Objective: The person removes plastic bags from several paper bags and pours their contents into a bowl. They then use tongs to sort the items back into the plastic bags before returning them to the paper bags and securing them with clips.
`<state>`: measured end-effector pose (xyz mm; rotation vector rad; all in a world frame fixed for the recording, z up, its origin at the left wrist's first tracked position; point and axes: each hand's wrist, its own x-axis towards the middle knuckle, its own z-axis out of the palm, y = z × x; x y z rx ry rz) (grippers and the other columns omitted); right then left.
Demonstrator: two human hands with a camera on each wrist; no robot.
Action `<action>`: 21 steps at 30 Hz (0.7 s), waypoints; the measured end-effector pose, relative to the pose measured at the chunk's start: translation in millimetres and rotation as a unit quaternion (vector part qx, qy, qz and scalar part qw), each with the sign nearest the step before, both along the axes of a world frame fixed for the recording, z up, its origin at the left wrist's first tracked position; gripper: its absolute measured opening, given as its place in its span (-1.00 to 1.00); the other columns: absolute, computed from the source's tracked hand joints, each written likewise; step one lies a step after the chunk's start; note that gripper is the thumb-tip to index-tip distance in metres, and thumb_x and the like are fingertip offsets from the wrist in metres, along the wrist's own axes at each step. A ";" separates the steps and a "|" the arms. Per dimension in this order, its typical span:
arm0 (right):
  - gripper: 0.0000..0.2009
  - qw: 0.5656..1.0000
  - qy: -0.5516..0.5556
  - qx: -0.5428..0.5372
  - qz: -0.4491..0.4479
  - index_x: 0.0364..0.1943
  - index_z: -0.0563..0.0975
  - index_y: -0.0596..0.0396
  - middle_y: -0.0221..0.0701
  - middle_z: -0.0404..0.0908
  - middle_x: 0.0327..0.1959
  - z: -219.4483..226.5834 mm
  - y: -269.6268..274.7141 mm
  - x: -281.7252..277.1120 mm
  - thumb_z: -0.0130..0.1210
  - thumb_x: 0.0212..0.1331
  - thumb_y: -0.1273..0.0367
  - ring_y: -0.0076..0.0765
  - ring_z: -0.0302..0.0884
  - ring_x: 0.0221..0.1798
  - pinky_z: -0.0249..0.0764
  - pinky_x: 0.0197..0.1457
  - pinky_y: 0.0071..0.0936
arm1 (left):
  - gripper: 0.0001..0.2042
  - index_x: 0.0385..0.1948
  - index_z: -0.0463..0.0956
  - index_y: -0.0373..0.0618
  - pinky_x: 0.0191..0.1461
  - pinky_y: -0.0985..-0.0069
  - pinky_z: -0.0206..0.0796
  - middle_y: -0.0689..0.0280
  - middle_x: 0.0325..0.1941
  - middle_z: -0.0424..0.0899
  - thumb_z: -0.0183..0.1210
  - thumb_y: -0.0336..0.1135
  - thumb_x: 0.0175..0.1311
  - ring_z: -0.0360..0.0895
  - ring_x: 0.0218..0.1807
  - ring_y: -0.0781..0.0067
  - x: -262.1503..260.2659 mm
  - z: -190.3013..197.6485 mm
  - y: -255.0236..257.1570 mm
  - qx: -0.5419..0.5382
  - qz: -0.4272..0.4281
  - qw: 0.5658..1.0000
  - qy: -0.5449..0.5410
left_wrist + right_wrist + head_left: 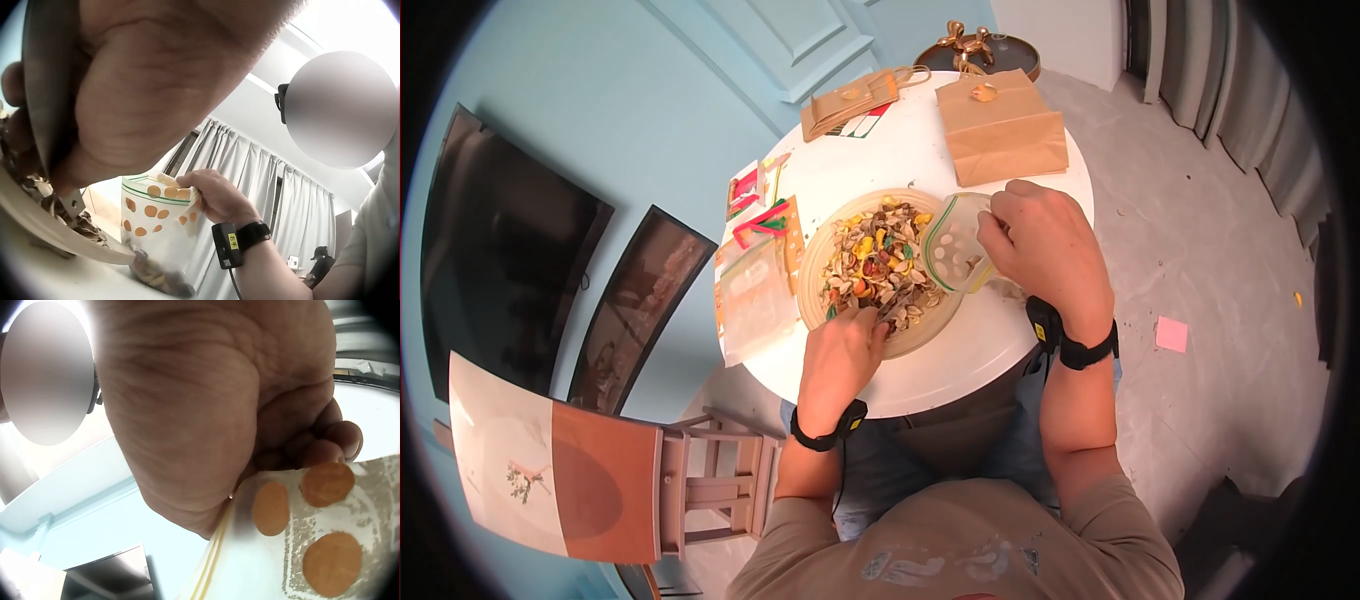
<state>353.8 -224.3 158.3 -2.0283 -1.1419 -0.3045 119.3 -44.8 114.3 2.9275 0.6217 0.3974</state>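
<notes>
A round, pale tray (808,290) holds a heap of mixed dried pieces (870,255), mostly cream and brown with yellow, red and green bits. At its near edge, my left hand (840,360) curls round a grey, flat tool (47,81), whose far end is hard to make out among the pieces. My right hand (1050,245) pinches the rim of a clear zip bag (952,240) with a green seal line, tilted over the tray's right side. Orange dots mark the bag (153,215) in the left wrist view, and some dried pieces lie at its bottom.
A brown paper bag (1005,130) stands at the back right of the white table (870,165); folded paper bags (850,103) lie at the back left. Left of the tray are another clear bag (758,300) and coloured items (762,222). A pink note (1171,334) is on the floor.
</notes>
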 end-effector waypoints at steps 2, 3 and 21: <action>-0.75 1.000 0.004 -0.004 0.003 -0.43 0.73 0.31 -0.01 0.70 -0.35 0.9 0.0 -0.1 0.21 0.31 0.37 0.21 0.71 -0.25 0.61 -0.04 0.04 | -0.84 -0.16 0.76 -0.22 -0.12 0.00 0.56 -0.01 -0.25 0.80 0.41 -0.31 0.42 0.75 -0.20 -0.25 -2.5 2.4 -0.5 -0.004 0.005 1.000 -0.012; -0.75 1.000 0.007 -0.007 0.005 -0.43 0.73 0.31 -0.01 0.70 -0.35 1.4 0.1 -0.3 0.21 0.31 0.37 0.21 0.71 -0.25 0.61 -0.04 0.05 | -0.84 -0.16 0.77 -0.22 -0.12 0.01 0.55 -0.02 -0.25 0.80 0.42 -0.32 0.41 0.75 -0.21 -0.24 -4.2 3.9 -1.0 -0.008 0.008 1.000 -0.019; -0.75 1.000 0.000 -0.020 0.023 -0.44 0.73 0.31 -0.01 0.72 -0.35 -6.2 12.0 0.7 0.22 0.30 0.38 0.21 0.74 -0.24 0.64 -0.02 0.04 | -0.69 0.07 0.76 -0.28 -0.17 0.18 0.59 0.01 -0.22 0.80 0.51 -0.39 0.34 0.78 -0.28 -0.02 34.0 52.9 -13.8 -0.031 -0.094 0.989 -0.108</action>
